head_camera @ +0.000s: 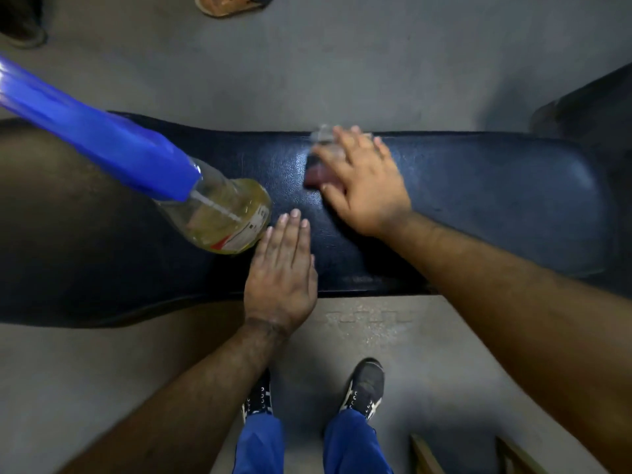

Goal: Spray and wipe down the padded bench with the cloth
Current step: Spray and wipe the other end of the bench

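a: where is the padded bench [478,200] in this view?

b: it lies across the middle of the picture, from the left side to the right side, dark blue and a little shiny. i will take it as the landmark for everything.

a: and the cloth [316,174]?

b: it is on top of the bench, near the far edge, about in the middle of its length. it is blurred, so i see only a reddish part and a pale grey part (the shape is not clear). the right hand [362,183] is flat on it, with the fingers spread and straight, pressing it down on the padding. the fingers do not curl round the cloth.

a: the left hand [282,268]?

b: it rests on the bench at the near edge, palm down, fingers straight and together. it holds nothing.

a: where is the spray bottle [219,213]?

b: it stands on the bench, just beside the fingertips of the left hand, on their left. i cannot tell if they touch. the body is clear with yellow liquid and a label, and the top is bright blue, leaning toward the upper left in this wide view.

a: anything around the bench?

b: on the near side of it, on the grey floor [342,63], two dark shoes [364,388] and blue trousers [260,443] of the person. on the far side, at the top border, a brown sandal [225,3].
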The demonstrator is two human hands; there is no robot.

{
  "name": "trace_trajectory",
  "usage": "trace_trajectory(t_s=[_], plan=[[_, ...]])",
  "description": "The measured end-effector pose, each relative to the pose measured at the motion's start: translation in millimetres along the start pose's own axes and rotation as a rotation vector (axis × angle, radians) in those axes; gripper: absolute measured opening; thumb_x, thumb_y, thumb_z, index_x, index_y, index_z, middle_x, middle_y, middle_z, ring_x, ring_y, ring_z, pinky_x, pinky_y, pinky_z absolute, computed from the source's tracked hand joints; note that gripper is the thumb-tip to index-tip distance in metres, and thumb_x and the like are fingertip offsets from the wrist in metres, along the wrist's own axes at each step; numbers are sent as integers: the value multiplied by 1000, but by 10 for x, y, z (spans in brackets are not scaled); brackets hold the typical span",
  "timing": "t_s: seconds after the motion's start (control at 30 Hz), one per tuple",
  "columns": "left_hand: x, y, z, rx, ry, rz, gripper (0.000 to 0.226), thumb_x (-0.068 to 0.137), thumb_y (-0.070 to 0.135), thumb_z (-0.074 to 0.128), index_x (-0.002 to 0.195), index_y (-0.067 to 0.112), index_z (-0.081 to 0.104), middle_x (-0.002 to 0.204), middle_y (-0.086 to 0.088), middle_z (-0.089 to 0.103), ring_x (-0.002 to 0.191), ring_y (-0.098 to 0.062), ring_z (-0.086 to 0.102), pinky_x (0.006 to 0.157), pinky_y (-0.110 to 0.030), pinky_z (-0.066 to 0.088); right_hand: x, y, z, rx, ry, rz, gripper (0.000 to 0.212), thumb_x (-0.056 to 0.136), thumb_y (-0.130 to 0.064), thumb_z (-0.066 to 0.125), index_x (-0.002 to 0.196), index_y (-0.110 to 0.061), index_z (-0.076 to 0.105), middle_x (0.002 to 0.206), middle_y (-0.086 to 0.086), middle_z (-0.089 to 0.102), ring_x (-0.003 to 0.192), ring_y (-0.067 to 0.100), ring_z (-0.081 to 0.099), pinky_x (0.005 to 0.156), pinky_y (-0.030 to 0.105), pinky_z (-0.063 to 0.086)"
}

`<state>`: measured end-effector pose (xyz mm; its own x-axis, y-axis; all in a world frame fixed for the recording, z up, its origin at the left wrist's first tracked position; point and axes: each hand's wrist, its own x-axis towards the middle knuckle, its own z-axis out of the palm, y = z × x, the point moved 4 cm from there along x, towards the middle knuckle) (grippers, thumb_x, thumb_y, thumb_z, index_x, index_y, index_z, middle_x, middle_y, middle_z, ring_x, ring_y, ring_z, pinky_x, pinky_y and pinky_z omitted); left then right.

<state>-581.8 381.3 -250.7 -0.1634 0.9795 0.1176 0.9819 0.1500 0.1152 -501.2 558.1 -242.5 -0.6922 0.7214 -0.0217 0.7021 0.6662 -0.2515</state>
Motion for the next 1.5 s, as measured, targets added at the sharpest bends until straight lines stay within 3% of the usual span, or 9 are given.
trace_trajectory(t_s=[0.1,0.23,0.37,0.77,0.97,1.13,1.27,1.4,1.5], plan=[[5,-11,17,0,-5,-7,54,98,23,34,146,-2,38,155,-17,33,145,-30,30,118,-45,26,248,-42,49,26,-33,336,60,94,-51,40,150,-29,42,162,13,30,151,37,21,123,54,12],[0,-7,7,-11,-17,1,54,99,24,33,146,-2,38,155,-18,33,145,-30,29,118,-45,27,26,-165,38,10,-88,-162,61,93,-51,40,151,-32,39,164,10,28,151,35,22,123,53,14],[-8,-6,13,-37,-1,3,53,99,23,35,145,-2,39,154,-17,35,145,-30,31,119,-45,25,-49,110,12,43,0,291,59,94,-47,42,150,-31,41,163,14,28,151,38,20,122,55,12],[-391,-82,-351,-357,15,15,45,89,12,50,131,-2,55,135,-18,57,129,-31,50,114,-43,34,-1294,-650,213,-2,42,113,64,95,-47,43,154,-25,36,165,17,21,152,40,18,122,56,15],[-606,-431,-695,-518,145,-151,37,87,14,60,120,-1,61,113,-15,63,107,-30,59,100,-36,45,-1294,-628,194,58,55,442,66,95,-53,39,155,-26,32,166,16,18,152,41,13,123,56,10],[-655,-654,-818,-692,218,-407,38,79,33,71,105,6,63,99,-6,61,91,-20,60,84,-40,52,-1315,-909,223,-47,-1,51,67,94,-58,45,154,-29,36,165,13,22,152,37,19,123,55,15],[-528,-853,-776,-823,139,-725,71,70,37,83,129,16,50,120,-3,54,105,-13,56,95,-37,50,-1052,-974,238,4,15,462,68,97,-58,33,156,-26,29,165,19,15,152,43,12,123,57,8],[-192,-933,-792,-879,72,-582,92,68,41,84,144,18,38,142,0,48,131,-11,47,110,-34,41,-1009,-967,203,-35,-58,6,64,97,-53,33,156,-29,31,166,12,19,153,36,15,124,54,10],[9,-923,-868,-977,97,-484,65,70,31,85,127,25,54,120,11,65,112,-5,61,96,-27,51,-776,-803,179,28,37,338,64,95,-51,35,154,-28,34,165,13,22,152,38,18,123,55,10]])
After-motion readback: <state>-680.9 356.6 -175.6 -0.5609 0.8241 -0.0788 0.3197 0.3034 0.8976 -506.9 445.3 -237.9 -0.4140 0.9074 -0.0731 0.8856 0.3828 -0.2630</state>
